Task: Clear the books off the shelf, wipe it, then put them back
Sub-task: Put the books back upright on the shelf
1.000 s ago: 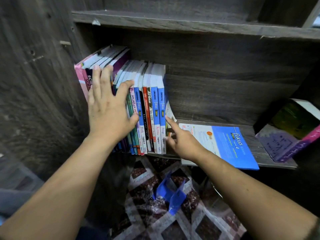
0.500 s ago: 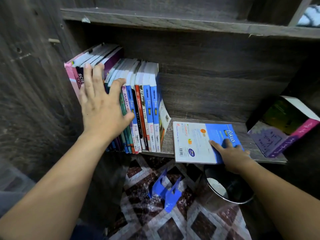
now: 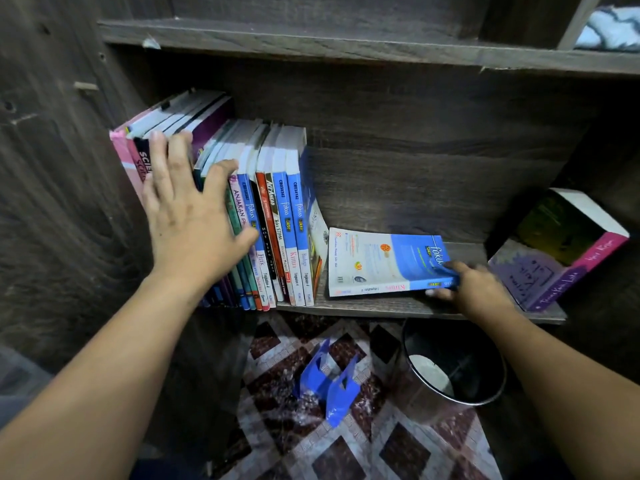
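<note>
Most books (image 3: 263, 216) stand back on the shelf (image 3: 381, 306) at centre left, braced by the flat, open left hand (image 3: 194, 233). The right hand (image 3: 474, 285) grips a blue book (image 3: 388, 261) lying flat; it and the leaning book (image 3: 557, 247) at right remain.

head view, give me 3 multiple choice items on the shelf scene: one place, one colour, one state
1. Where does the flat blue and white book lie?
A. on the shelf, right of the upright row
B. on the floor
C. on top of the row

2. What colour is the bag on the floor?
A. red
B. blue
C. yellow

3. What is the left hand doing?
A. hanging idle
B. gripping the bin
C. pressing flat against the spines of the upright books

Answers: 1 A, it rests on the board beside the row; 2 B, plainly blue; 3 C, its fingers lie spread on the spines.
</note>
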`<state>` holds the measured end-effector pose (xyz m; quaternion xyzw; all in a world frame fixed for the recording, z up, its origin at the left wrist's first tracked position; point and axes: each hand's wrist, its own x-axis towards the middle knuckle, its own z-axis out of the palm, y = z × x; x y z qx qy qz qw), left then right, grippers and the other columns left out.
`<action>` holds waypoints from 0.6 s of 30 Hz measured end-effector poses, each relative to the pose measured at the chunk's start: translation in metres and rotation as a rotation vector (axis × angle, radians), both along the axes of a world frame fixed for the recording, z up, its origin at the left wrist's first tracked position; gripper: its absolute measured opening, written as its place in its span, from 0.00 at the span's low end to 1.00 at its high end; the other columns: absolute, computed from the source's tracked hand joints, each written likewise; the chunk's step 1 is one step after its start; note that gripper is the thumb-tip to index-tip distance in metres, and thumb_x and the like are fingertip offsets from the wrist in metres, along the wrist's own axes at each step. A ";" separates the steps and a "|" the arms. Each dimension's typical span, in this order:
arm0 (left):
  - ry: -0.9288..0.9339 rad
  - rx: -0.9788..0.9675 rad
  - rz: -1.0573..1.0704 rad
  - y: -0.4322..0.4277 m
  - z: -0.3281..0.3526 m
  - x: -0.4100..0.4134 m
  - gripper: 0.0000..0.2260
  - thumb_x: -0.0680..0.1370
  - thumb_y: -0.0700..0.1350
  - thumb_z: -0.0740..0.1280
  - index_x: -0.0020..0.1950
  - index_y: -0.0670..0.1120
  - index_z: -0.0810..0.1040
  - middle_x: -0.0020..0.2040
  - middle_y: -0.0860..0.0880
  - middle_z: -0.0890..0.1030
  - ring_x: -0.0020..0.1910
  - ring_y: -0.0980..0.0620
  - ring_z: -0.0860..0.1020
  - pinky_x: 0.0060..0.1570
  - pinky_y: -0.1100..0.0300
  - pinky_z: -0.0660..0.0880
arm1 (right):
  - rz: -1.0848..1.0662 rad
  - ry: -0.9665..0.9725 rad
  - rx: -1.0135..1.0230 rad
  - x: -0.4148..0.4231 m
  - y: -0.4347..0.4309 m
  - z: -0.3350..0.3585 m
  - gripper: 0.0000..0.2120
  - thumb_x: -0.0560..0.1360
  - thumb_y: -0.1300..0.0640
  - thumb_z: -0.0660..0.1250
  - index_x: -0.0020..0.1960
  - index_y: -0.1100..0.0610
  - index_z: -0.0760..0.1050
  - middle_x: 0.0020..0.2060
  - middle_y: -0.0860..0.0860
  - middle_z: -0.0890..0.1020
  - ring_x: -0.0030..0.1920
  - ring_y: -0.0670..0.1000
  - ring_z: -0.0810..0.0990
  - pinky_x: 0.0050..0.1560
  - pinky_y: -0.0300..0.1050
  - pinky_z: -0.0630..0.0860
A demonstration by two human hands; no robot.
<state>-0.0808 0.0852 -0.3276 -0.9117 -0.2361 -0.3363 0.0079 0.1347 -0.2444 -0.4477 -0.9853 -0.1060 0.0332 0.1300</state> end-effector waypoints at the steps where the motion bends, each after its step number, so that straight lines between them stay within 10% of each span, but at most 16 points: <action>1: -0.001 0.000 -0.002 0.000 0.000 0.000 0.36 0.66 0.55 0.76 0.70 0.50 0.66 0.78 0.40 0.47 0.77 0.40 0.39 0.72 0.39 0.45 | 0.003 -0.005 0.042 -0.001 0.002 0.002 0.36 0.64 0.40 0.77 0.68 0.51 0.73 0.61 0.63 0.74 0.60 0.63 0.75 0.59 0.51 0.72; 5: -0.002 0.003 0.004 0.000 0.000 0.001 0.36 0.66 0.55 0.75 0.70 0.50 0.66 0.78 0.40 0.47 0.77 0.40 0.39 0.72 0.38 0.46 | 0.095 -0.241 0.291 -0.006 0.014 0.022 0.28 0.61 0.55 0.82 0.58 0.63 0.80 0.53 0.63 0.79 0.54 0.62 0.79 0.56 0.48 0.73; 13: -0.019 -0.037 0.017 -0.008 0.003 0.003 0.35 0.65 0.52 0.77 0.69 0.50 0.67 0.78 0.40 0.48 0.77 0.40 0.39 0.73 0.39 0.46 | 0.399 -0.823 0.496 -0.048 0.071 0.067 0.15 0.70 0.50 0.71 0.49 0.62 0.81 0.54 0.55 0.80 0.49 0.54 0.82 0.46 0.48 0.81; 18: -0.018 -0.051 0.021 -0.009 0.004 0.005 0.36 0.64 0.51 0.78 0.68 0.49 0.67 0.77 0.40 0.48 0.77 0.39 0.39 0.72 0.38 0.49 | 0.539 -0.704 0.700 -0.075 0.116 0.089 0.16 0.71 0.61 0.73 0.57 0.58 0.77 0.69 0.56 0.71 0.61 0.46 0.73 0.55 0.45 0.78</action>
